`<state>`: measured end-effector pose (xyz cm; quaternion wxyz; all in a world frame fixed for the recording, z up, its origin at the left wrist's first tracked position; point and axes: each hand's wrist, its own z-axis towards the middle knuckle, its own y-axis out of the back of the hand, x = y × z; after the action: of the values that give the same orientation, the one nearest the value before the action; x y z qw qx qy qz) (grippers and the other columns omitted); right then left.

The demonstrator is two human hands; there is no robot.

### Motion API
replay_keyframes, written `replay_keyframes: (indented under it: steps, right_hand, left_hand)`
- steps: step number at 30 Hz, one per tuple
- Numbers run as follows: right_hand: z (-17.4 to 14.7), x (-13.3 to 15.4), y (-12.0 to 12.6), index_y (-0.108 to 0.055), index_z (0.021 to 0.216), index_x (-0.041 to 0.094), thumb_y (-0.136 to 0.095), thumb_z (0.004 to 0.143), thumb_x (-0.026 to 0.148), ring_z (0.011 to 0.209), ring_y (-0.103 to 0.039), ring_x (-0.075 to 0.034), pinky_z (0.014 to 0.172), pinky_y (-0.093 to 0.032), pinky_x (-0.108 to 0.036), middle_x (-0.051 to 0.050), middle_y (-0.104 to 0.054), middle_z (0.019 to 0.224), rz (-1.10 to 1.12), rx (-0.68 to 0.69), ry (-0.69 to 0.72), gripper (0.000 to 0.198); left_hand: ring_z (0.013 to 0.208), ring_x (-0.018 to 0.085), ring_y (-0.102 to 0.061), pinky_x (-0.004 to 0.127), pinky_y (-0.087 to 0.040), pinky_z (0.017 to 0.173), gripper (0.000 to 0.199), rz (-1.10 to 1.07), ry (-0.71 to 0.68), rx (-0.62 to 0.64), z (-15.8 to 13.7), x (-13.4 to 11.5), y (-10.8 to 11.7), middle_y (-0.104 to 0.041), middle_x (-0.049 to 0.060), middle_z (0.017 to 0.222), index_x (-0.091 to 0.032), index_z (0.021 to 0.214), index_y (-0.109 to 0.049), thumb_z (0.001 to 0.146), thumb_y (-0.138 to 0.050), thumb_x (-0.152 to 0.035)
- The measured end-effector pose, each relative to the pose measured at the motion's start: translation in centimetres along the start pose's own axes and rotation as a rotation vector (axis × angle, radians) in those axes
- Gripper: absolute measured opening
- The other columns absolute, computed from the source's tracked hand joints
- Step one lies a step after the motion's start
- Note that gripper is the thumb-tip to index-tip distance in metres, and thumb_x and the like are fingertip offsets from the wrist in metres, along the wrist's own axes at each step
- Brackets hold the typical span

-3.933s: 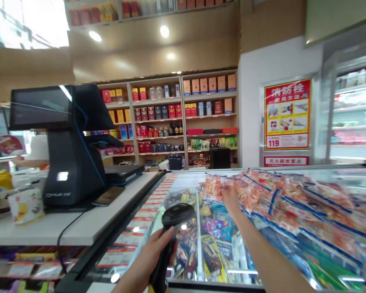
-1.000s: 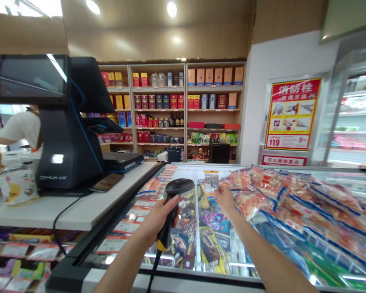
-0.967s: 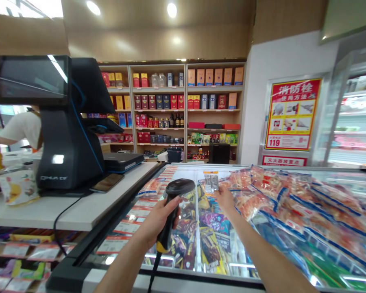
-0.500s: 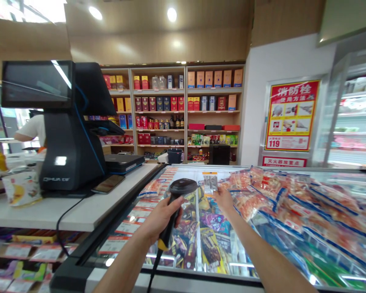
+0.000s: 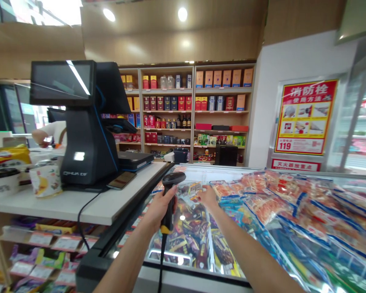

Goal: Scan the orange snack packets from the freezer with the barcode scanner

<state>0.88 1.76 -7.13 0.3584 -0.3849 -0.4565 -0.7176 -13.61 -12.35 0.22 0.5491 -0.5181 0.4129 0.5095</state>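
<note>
My left hand [image 5: 161, 208] is wrapped round the handle of a black barcode scanner [image 5: 173, 178] with yellow trim. The scanner stands upright over the glass-topped freezer [image 5: 167, 275], its cord hanging down. Beyond and right of its head, my right hand [image 5: 209, 198] pinches a small flat packet [image 5: 194, 189] with an orange edge, whose print is too blurred to read. Under the glass lie many colourful wrapped ice creams [image 5: 189, 228].
Clear bags of pinkish food [image 5: 265, 205] lie on the freezer's right. On the counter [image 5: 100, 211] at left stand a till [image 5: 85, 142], a phone [image 5: 122, 180] and a patterned cup [image 5: 45, 179]. Behind the till a person's arm [image 5: 49, 132] shows. Stocked shelves [image 5: 167, 91] line the back.
The small packet in my right hand has moved left and tilted, closer to the scanner head. The view has turned slightly left, so the till appears further right.
</note>
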Motion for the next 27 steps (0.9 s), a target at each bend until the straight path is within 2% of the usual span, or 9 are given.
replay_keyframes:
  steps: [3, 7, 11, 14, 17, 19, 20, 23, 27]
  right_hand:
    - [-0.3, 1.3, -2.5, -0.054, 0.092, 0.010, -0.045, 0.066, 0.018, 0.049, -0.056, -0.013, 0.046, -0.043, -0.023, -0.004, -0.061, 0.058, -0.078, 0.062, 0.025, 0.029]
    - [-0.8, 3.2, -5.0, -0.059, 0.078, 0.014, -0.044, 0.068, 0.018, 0.070, -0.058, -0.016, 0.065, -0.041, -0.024, -0.006, -0.063, 0.068, -0.187, 0.136, 0.153, 0.019]
    - [-1.1, 4.4, -5.4, -0.060, 0.073, 0.017, -0.045, 0.068, 0.019, 0.082, -0.054, -0.016, 0.075, -0.037, -0.025, -0.004, -0.063, 0.079, -0.278, 0.192, 0.247, 0.017]
    - [-0.5, 3.9, -3.0, -0.058, 0.088, 0.016, -0.040, 0.072, 0.021, 0.090, -0.051, -0.017, 0.082, -0.033, -0.026, -0.007, -0.060, 0.093, -0.328, 0.148, 0.284, 0.025]
    - [1.0, 2.2, 1.5, -0.054, 0.099, 0.012, -0.039, 0.074, 0.020, 0.098, -0.046, -0.017, 0.086, -0.030, -0.026, -0.009, -0.055, 0.103, -0.435, -0.041, 0.334, 0.031]
    - [2.1, 0.5, 4.8, -0.053, 0.101, 0.013, -0.038, 0.075, 0.021, 0.100, -0.045, -0.019, 0.086, -0.030, -0.027, -0.010, -0.054, 0.104, -0.548, -0.168, 0.300, 0.031]
    - [2.5, -0.3, 6.3, -0.052, 0.101, 0.011, -0.038, 0.075, 0.023, 0.099, -0.045, -0.020, 0.084, -0.031, -0.029, -0.012, -0.054, 0.103, -0.614, -0.181, 0.256, 0.032]
    - [3.1, -2.5, 9.3, -0.057, 0.092, 0.007, -0.040, 0.075, 0.028, 0.093, -0.050, -0.022, 0.079, -0.035, -0.030, -0.016, -0.058, 0.093, -0.815, -0.085, 0.125, 0.032]
    - [2.6, -3.3, 10.0, -0.058, 0.088, 0.013, -0.038, 0.075, 0.031, 0.092, -0.051, -0.022, 0.075, -0.036, -0.032, -0.014, -0.059, 0.093, -0.890, -0.006, 0.113, 0.030]
  left_hand:
    - [0.038, 0.006, -0.044, 0.019, -0.035, 0.038, 0.034, -0.021, 0.013, -0.036, -0.2, 0.0, 0.9, -0.049, -0.005, 0.048, -0.016, 0.062, -0.045, 0.062, -0.052, -0.049]
    - [0.037, 0.006, -0.043, 0.018, -0.034, 0.038, 0.032, -0.021, 0.018, -0.043, -0.6, -0.2, 1.3, -0.047, -0.005, 0.047, -0.016, 0.060, -0.044, 0.063, -0.052, -0.047]
    - [0.036, 0.006, -0.042, 0.018, -0.033, 0.037, 0.033, -0.004, -0.001, -0.024, -1.0, -0.3, 0.8, -0.048, -0.005, 0.046, -0.015, 0.059, -0.045, 0.064, -0.052, -0.048]
    - [0.036, 0.006, -0.042, 0.019, -0.033, 0.037, 0.033, 0.023, 0.007, 0.014, -1.1, 0.0, 0.2, -0.048, -0.004, 0.046, -0.016, 0.060, -0.046, 0.063, -0.052, -0.048]
    - [0.037, 0.007, -0.042, 0.019, -0.033, 0.038, 0.033, 0.035, 0.010, 0.081, -1.1, 0.4, -0.7, -0.049, -0.003, 0.046, -0.015, 0.060, -0.047, 0.064, -0.051, -0.048]
    - [0.037, 0.006, -0.041, 0.019, -0.033, 0.039, 0.034, 0.056, 0.011, 0.111, -1.2, 0.6, -1.4, -0.048, -0.003, 0.044, -0.015, 0.058, -0.047, 0.065, -0.049, -0.048]
    - [0.037, 0.006, -0.041, 0.019, -0.033, 0.039, 0.035, 0.063, 0.015, 0.121, -1.3, 0.6, -1.8, -0.048, -0.003, 0.043, -0.015, 0.056, -0.047, 0.065, -0.049, -0.049]
    - [0.037, 0.006, -0.041, 0.018, -0.033, 0.038, 0.034, 0.055, 0.032, 0.117, -1.6, 0.6, -3.0, -0.047, -0.004, 0.043, -0.015, 0.056, -0.046, 0.066, -0.048, -0.048]
    - [0.036, 0.006, -0.040, 0.018, -0.033, 0.038, 0.034, 0.063, 0.065, 0.128, -1.9, 0.8, -4.2, -0.046, -0.004, 0.041, -0.015, 0.058, -0.046, 0.067, -0.047, -0.048]
